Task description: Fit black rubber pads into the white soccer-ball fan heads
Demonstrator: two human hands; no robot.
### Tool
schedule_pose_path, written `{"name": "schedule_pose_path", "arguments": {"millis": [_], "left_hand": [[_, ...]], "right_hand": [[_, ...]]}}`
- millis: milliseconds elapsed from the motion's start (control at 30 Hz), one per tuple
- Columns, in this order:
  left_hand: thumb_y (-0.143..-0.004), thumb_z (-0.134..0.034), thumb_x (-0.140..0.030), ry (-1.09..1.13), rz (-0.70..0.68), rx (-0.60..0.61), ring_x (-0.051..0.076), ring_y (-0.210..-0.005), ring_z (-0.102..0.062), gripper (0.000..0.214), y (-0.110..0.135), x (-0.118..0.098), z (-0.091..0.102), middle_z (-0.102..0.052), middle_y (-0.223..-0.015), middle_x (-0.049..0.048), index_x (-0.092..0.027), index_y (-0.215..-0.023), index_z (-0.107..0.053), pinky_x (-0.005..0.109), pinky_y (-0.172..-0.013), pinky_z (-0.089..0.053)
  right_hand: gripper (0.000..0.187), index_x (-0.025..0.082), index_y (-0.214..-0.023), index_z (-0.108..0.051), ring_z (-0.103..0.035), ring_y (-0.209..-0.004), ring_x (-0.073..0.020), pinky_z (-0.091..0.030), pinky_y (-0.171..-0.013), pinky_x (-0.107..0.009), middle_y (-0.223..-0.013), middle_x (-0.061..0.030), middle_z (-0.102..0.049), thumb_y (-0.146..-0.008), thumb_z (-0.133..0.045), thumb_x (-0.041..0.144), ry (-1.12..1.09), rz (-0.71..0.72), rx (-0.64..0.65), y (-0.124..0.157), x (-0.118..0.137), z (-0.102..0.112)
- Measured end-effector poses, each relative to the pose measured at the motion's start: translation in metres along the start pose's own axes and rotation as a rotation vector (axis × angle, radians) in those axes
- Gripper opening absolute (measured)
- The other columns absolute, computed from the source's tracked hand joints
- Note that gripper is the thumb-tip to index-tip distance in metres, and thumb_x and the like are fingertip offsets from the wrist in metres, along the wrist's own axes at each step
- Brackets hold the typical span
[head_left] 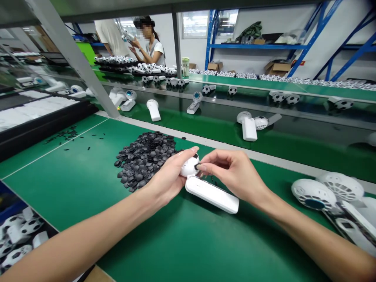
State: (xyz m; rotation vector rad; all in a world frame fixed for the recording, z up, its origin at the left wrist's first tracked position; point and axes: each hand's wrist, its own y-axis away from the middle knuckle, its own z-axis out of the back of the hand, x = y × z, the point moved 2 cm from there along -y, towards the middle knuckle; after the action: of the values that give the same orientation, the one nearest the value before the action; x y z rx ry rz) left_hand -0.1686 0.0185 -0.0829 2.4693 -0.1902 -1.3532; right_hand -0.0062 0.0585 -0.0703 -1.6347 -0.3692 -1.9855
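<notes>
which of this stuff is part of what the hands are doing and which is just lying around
In use:
left hand, holding a white handheld fan with a football-patterned head
right hand, pinching a small black patch
pile of black patches

Lying about:
other fans on the green belt
white grille fan heads
cardboard boxes

You see a black-and-white soccer-ball head [188, 166] on a plain white handle [212, 194], a charcoal pile of small pieces [145, 160], and a green counter [73, 196].
</notes>
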Motion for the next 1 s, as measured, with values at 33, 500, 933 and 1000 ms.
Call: {"name": "schedule_pose_path", "arguments": {"millis": [33,500,933,1000], "left_hand": [[-0.065,-0.102,-0.042,0.001,0.005,-0.008,0.012,-0.062,-0.059,0.047,0.000,0.000,0.000,-0.063,-0.073,-0.0007,-0.017,-0.081,-0.066,0.022,-0.052,-0.046],[-0.068,-0.097,-0.033,0.047,0.047,-0.104,0.010,-0.062,-0.055,0.039,0.003,0.002,-0.001,-0.060,-0.074,-0.0026,-0.016,-0.085,-0.066,0.023,-0.053,-0.045],[-0.070,-0.097,-0.040,-0.076,-0.031,-0.040,0.011,-0.066,-0.053,0.042,0.009,-0.001,-0.002,-0.058,-0.078,-0.0013,-0.017,-0.085,-0.066,0.022,-0.056,-0.044],[-0.074,-0.095,-0.043,-0.119,-0.070,-0.024,0.011,-0.066,-0.051,0.041,0.013,-0.002,-0.003,-0.057,-0.079,-0.0014,-0.018,-0.087,-0.066,0.021,-0.056,-0.043]], "right_hand": [[0.014,0.020,-0.086,-0.080,-0.080,-0.078,-0.0207,-0.060,-0.075,-0.032,-0.083,-0.0025,-0.084,-0.093,-0.078,0.032,-0.008,-0.011,0.003,0.000,-0.001,0.000],[0.010,0.022,-0.084,-0.078,-0.069,-0.071,-0.0144,-0.048,-0.068,-0.030,-0.085,0.0038,-0.083,-0.094,-0.079,0.021,0.312,0.068,0.016,0.003,0.001,-0.001],[0.013,0.022,-0.075,-0.080,-0.069,-0.066,-0.0150,-0.049,-0.064,-0.027,-0.076,0.0014,-0.081,-0.085,-0.087,0.028,0.098,0.079,-0.060,0.004,-0.004,-0.005],[0.016,0.022,-0.073,-0.079,-0.068,-0.064,-0.0151,-0.048,-0.061,-0.027,-0.073,0.0009,-0.080,-0.083,-0.089,0.030,0.066,0.044,-0.072,0.005,-0.003,-0.005]]}}
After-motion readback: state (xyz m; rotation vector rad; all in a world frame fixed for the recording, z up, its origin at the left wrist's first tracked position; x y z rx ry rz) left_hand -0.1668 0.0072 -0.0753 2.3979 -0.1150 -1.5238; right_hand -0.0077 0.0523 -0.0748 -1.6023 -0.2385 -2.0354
